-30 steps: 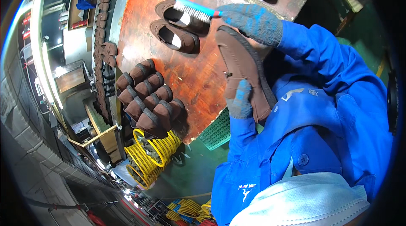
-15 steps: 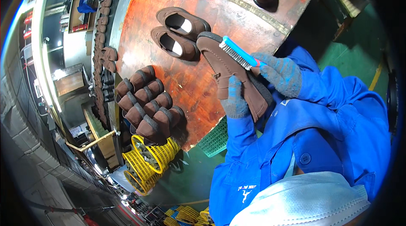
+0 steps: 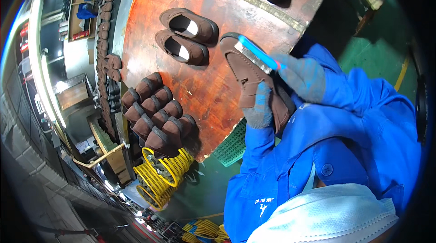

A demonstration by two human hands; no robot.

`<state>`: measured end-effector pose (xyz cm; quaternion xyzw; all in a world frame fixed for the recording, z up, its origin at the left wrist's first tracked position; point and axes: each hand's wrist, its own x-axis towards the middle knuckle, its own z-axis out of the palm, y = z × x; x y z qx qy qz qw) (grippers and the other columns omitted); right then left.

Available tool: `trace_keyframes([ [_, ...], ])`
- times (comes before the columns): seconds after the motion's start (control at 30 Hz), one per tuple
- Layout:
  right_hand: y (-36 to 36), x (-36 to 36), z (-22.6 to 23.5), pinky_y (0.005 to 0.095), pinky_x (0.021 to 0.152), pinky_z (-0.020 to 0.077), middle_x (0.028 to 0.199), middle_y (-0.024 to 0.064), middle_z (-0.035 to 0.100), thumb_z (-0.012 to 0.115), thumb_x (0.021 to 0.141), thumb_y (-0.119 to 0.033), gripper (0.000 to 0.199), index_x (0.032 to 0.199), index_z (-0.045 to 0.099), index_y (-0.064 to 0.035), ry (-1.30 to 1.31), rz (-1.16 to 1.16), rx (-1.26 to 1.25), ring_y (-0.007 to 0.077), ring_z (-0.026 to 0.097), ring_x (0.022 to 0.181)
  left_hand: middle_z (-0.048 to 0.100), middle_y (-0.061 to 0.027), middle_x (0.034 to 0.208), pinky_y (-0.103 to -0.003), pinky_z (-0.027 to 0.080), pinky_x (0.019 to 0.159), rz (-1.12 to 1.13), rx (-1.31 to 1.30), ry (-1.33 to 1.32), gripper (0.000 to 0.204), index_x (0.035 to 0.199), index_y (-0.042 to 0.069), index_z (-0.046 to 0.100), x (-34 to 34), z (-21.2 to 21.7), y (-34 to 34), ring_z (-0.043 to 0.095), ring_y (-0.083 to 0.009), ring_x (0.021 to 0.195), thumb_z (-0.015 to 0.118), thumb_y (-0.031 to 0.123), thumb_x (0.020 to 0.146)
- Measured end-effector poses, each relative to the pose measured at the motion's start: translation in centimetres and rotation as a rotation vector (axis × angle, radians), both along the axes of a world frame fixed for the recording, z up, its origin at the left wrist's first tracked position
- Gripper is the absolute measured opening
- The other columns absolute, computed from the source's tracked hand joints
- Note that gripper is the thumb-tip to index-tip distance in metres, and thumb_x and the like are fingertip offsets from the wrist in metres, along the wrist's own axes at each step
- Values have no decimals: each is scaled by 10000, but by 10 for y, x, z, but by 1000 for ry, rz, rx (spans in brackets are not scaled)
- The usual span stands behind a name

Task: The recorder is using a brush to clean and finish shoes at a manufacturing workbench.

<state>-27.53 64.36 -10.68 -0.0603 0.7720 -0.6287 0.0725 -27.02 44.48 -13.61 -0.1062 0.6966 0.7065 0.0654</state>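
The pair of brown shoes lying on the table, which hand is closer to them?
Left. The left hand grips the held shoe just beside the pair of brown shoes; the right hand, holding the blue brush, is farther off.

Brown loafer (image 3: 249, 73) is held at its heel end by gloved left hand (image 3: 260, 109); blue brush (image 3: 257, 52) is pressed along its edge by right hand (image 3: 303, 76), over orange tabletop (image 3: 213, 93).

Shoe factory floor. Worn round orange-brown surface (image 3: 218, 84) fills upper centre, brown shoes (image 3: 186, 38) laid on it in pairs, a batch of brown shoes (image 3: 154, 111) stacked at its left edge. Long row of shoes (image 3: 105, 25) runs up the upper left. Yellow wire racks (image 3: 161, 175) lower left, green painted floor (image 3: 377, 47) at right.
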Motion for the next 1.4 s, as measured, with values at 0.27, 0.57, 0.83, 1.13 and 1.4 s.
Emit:
trace_keyframes([
  [0.27, 7, -94, -29, 343, 736, 523, 1060, 148, 677, 511, 998, -179, 360, 1310, 547, -4, 1002, -219, 384, 221, 660, 883, 648, -110, 1170, -338, 507, 891, -126, 31, -53, 482, 1337, -33, 527, 19, -3, -11, 618, -191, 1052, 668, 140, 910],
  [0.57, -10, -1, -11, 319, 812, 550, 951, 148, 716, 542, 1004, -269, 392, 1323, 568, -41, 138, -74, -30, 183, 695, 884, 615, -114, 1249, -340, 513, 901, 108, 365, 146, 450, 1346, -28, 520, -13, 4, 0, 603, -194, 1096, 623, 164, 952],
  [0.83, 31, -48, -14, 320, 810, 536, 981, 139, 715, 558, 997, -272, 363, 1289, 610, -62, 91, -70, -50, 165, 689, 902, 618, -159, 1283, -450, 407, 1049, -505, -859, 583, 367, 1256, 108, 640, -28, 22, -19, 554, -346, 1222, 655, 230, 910],
  [1.13, 100, -110, -60, 385, 668, 532, 853, 149, 702, 607, 926, -463, 471, 1303, 625, -182, 507, 381, 631, 308, 687, 727, 601, -185, 1285, -426, 435, 1022, -1012, -1147, 559, 451, 1334, 79, 565, -70, -48, -39, 564, -376, 1198, 615, 283, 935],
  [1.4, 21, -137, 4, 461, 470, 385, 551, 77, 529, 645, 855, -465, 362, 1116, 625, -214, 926, 557, 892, 311, 570, 504, 598, -182, 1292, -430, 432, 1026, -983, -1005, 559, 462, 1342, 85, 558, -74, -77, -21, 562, -376, 1199, 614, 291, 932],
])
